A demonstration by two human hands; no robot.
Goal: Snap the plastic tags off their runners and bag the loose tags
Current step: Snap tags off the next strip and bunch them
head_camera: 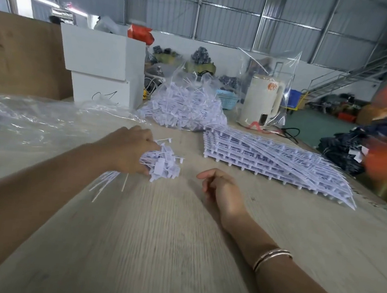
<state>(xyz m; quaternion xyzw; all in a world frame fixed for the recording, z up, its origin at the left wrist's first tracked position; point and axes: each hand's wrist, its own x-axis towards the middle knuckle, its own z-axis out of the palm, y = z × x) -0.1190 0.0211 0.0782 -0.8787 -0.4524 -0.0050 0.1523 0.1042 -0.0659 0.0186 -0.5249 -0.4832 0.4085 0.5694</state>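
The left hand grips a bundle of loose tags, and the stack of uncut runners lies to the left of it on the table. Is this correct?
Not quite. In the head view the left hand does grip the bundle of loose tags, but the stack of uncut runners lies to its right on the table, not the left.

A pale wood-grain table (157,250) fills the near part of the scene. At its far left stands a brown board (18,54), and just right of it two white boxes (100,65) are stacked, the lower one bearing a dark scribble. A red packet (140,32) shows behind the boxes. Far right of centre, a cream kettle (260,101) stands inside a clear wrapping, with a black cord (291,132) trailing beside it. A light blue basket (227,98) sits left of the kettle. Dark folded garments (345,150) are piled at the right edge. A metal staircase (352,77) rises in the far right background.
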